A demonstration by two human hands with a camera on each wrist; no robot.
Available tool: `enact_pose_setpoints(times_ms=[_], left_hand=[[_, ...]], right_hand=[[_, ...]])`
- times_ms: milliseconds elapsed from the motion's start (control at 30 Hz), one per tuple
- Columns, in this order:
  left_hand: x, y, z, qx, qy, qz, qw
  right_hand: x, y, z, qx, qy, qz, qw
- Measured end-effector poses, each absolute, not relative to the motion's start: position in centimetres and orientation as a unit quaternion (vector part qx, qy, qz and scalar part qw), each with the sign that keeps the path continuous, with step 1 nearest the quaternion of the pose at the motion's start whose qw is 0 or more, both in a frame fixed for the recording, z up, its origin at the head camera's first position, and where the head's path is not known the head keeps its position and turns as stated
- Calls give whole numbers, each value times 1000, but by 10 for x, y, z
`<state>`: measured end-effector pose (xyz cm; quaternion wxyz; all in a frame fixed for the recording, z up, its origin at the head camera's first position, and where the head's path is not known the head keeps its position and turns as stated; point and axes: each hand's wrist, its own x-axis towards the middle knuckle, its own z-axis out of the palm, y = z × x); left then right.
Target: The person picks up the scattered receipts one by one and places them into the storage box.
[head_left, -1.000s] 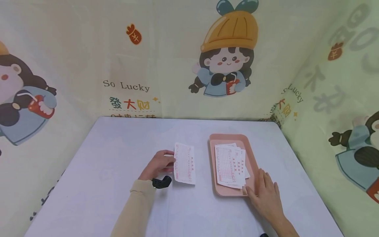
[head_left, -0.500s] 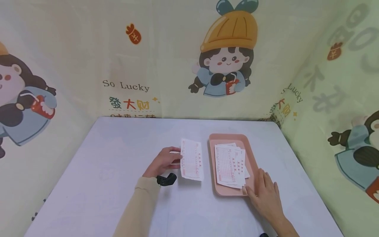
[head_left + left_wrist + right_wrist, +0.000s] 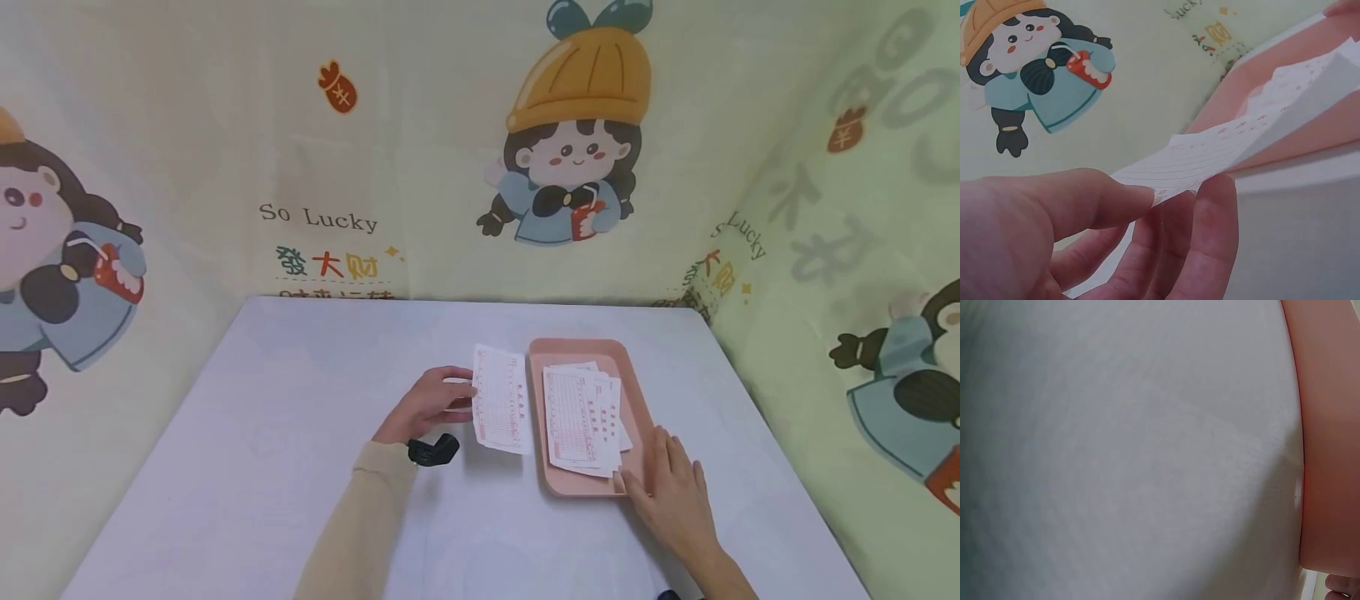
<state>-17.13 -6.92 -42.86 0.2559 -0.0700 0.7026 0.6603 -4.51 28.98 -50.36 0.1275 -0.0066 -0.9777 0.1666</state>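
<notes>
My left hand (image 3: 429, 405) pinches a white printed form slip (image 3: 500, 400) by its left edge, held above the table beside the tray. In the left wrist view, the thumb (image 3: 1116, 197) lies on top of the slip (image 3: 1191, 156) and fingers support it from below. A shallow pink tray (image 3: 628, 371) bears several similar slips (image 3: 573, 417) in an overlapping pile, red print facing up. At the tray's near right corner rests my right hand (image 3: 678, 504), fingers extended along the rim and thumb at the corner. The right wrist view shows the tray's side (image 3: 1330, 437).
A white-covered table (image 3: 300, 375) reaches back to a patterned cloth wall (image 3: 435, 125) with cartoon figures. A similar cloth hangs along the right side. A black wrist camera (image 3: 433, 451) sits on the left wrist.
My left hand has carried the slip right and slightly away, toward the tray, and its right edge now comes close to the tray's left rim. The right hand and tray have stayed put.
</notes>
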Motion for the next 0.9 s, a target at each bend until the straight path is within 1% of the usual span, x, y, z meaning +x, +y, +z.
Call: enact_pose_setpoints(times_ms=[467,900], left_hand=[[-172,-29,-427,-25,667,689,283],[-172,17,-433,-45,658,695,286]], right_hand=[[-46,292,-508,-4,-976,174,132],[-46,292,-506,-10,-977,172,122]])
